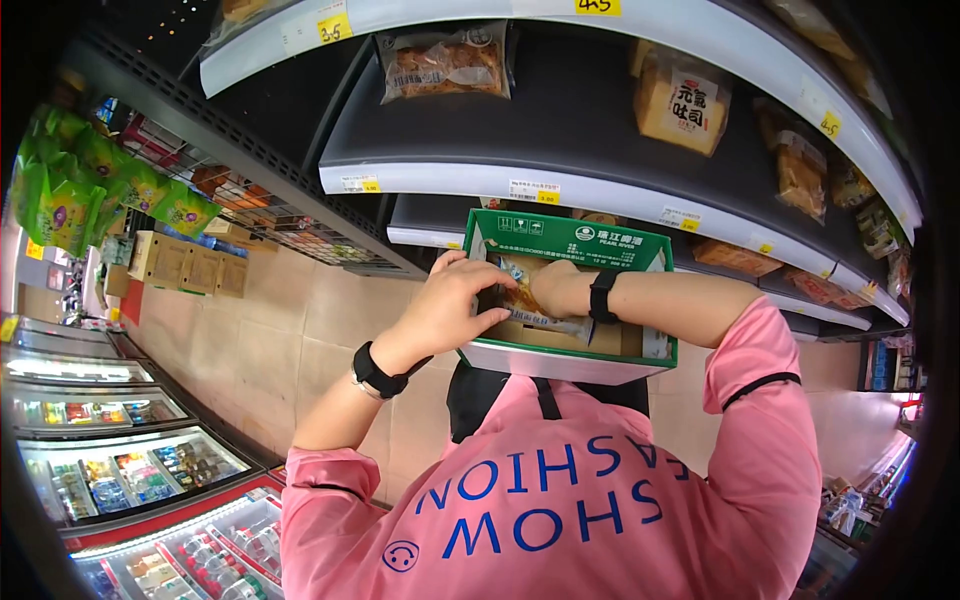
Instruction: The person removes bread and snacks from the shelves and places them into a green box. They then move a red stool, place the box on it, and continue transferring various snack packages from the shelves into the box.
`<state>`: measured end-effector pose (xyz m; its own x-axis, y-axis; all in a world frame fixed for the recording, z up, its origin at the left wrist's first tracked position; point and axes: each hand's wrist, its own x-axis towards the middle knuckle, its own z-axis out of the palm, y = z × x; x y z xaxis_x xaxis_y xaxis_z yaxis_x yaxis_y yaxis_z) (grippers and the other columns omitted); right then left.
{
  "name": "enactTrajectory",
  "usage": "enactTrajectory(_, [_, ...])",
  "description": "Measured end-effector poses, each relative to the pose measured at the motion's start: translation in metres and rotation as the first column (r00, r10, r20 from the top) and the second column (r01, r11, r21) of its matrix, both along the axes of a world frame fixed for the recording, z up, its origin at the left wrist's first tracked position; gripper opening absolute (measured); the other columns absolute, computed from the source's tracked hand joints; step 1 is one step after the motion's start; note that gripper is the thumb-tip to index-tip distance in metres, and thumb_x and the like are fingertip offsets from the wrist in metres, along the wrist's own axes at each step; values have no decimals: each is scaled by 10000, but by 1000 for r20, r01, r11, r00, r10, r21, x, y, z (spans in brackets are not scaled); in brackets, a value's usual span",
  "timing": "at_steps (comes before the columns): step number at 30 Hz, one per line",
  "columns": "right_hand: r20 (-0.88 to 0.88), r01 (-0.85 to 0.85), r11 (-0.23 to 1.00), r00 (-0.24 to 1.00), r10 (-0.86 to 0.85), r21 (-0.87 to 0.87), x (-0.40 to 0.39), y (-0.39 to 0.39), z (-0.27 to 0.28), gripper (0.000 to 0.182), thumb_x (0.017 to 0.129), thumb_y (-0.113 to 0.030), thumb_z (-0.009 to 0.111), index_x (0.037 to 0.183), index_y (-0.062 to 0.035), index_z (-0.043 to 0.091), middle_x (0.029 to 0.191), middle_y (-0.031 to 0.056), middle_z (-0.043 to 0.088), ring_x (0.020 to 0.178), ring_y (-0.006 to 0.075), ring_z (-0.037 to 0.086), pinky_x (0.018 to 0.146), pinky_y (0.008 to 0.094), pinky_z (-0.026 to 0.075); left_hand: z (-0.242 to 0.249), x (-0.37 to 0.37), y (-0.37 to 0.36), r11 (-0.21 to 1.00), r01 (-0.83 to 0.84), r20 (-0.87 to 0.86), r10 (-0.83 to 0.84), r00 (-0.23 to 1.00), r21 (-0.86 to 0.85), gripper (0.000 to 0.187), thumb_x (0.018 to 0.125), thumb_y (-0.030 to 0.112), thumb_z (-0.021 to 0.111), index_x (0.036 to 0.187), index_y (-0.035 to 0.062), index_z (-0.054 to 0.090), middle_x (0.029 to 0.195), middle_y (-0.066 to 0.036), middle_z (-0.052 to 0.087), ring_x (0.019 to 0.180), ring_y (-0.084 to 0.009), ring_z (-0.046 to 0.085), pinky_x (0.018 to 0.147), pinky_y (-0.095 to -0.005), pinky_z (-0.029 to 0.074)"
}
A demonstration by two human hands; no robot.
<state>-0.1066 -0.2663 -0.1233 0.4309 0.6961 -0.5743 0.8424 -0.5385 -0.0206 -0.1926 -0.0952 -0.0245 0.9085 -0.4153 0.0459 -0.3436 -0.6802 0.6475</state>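
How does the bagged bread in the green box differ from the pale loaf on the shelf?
The bagged bread lies in the green box; the pale loaf sits on the shelf. The right hand partly covers the bagged bread; no hand touches the pale loaf. The bagged bread's wrapping has blue lettering; the pale loaf's label has bold black lettering. Both have see-through wrapping.

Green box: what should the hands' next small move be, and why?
Probably lift the packet from the green box: the right hand is inside, at it, and the left hand reaches over the side, fingertips close by.
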Motion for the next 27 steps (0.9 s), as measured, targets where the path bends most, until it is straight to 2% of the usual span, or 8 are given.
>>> enactTrajectory(2, [-168,80,986,980,-104,-146,-1,5,25,414,624,-272,769,946,-29,673,906,116,660,836,251,645,688,340,511,-1,0,0,999,-14,4,14,1000,-33,335,698,134,707,1014,98,604,1013,-69,610,1013,-232,533,966,-368,296])
enactTrajectory(3, [-227,57,995,971,-73,-79,3,2,21,519,574,-351,801,951,-19,669,915,129,660,837,256,644,704,353,508,-1,-1,-1,999,-14,10,14,1000,-30,335,698,134,707,1014,98,604,1013,-69,610,1013,-232,533,966,-368,296])
enactTrajectory(8, [-82,-20,994,996,28,104,-12,-3,-1,526,565,-323,807,951,3,660,918,172,654,847,254,643,707,354,503,-1,-3,-1,994,-69,73,75,994,-84,391,692,128,708,1065,104,593,1114,-94,568,1091,-285,476,945,-377,341])
enactTrajectory(10, [-367,157,987,917,-156,-27,-17,1,8,500,554,-270,808,935,15,656,913,179,651,849,270,639,718,359,500,-2,-3,-2,994,-71,78,77,994,-87,391,692,128,708,1066,107,593,1121,-93,565,1088,-287,478,948,-377,337])
enactTrajectory(17, [-451,171,984,883,-128,55,-13,4,5,576,505,-269,817,938,57,622,921,192,646,836,302,636,700,352,506,-8,-4,-3,982,-129,44,137,990,-141,488,661,79,730,1118,103,561,1226,-113,470,1125,-281,463,958,-366,360])
enactTrajectory(20, [-390,211,974,906,-162,86,-8,7,42,658,498,-293,817,977,96,587,931,217,638,832,308,635,704,349,507,-9,-1,0,958,-146,27,157,987,-247,620,646,50,743,1209,93,487,1279,-102,411,1149,-250,459,957,-355,377])
enactTrajectory(23, [-288,97,993,955,-74,65,3,6,82,729,490,-292,812,1029,101,519,896,205,641,822,305,642,677,342,513,-12,5,5,919,-144,10,159,987,-368,789,605,91,781,1290,95,390,1278,-120,396,1141,-268,448,940,-363,386])
enactTrajectory(27, [-152,88,995,985,-81,38,15,-7,118,714,484,-253,797,1048,67,497,821,167,646,767,295,647,636,345,509,0,7,6,923,-208,-158,164,974,-323,1002,536,118,841,1371,100,286,1324,-96,369,1148,-227,461,921,-359,399])
